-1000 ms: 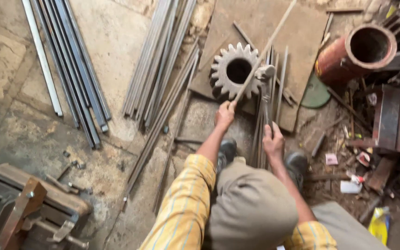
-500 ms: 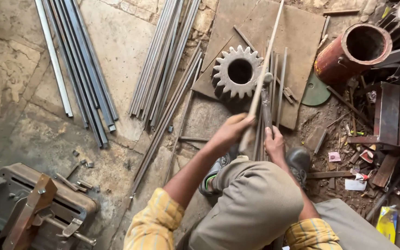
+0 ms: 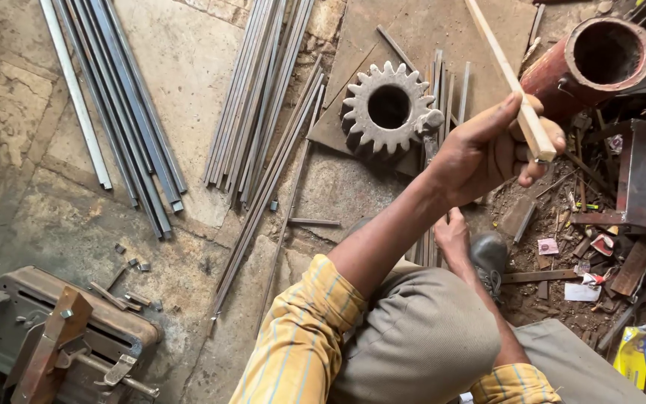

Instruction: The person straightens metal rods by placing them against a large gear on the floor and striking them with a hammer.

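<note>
My left hand (image 3: 487, 150) is raised toward the camera, fingers closed around the lower end of a long pale wooden stick (image 3: 499, 52) that slants up and to the left. Lower down, my right hand (image 3: 451, 233) grips a bunch of thin steel rods (image 3: 446, 82) beside my grey shoe (image 3: 489, 254). The rods run up past a large toothed steel gear (image 3: 386, 108), which lies flat on a rusty metal plate (image 3: 443, 30). My bent knee hides the lower ends of the rods.
Long steel bars (image 3: 125, 112) lie at the upper left and more thin rods (image 3: 263, 97) in the middle of the stone floor. A rusty red pipe (image 3: 600, 56) and scrap metal (image 3: 637, 179) crowd the right. A rusty machine (image 3: 61, 337) sits at the lower left.
My left hand has lifted the wooden stick up and to the right, away from the gear and closer to the camera. My right hand stays on the rods.
</note>
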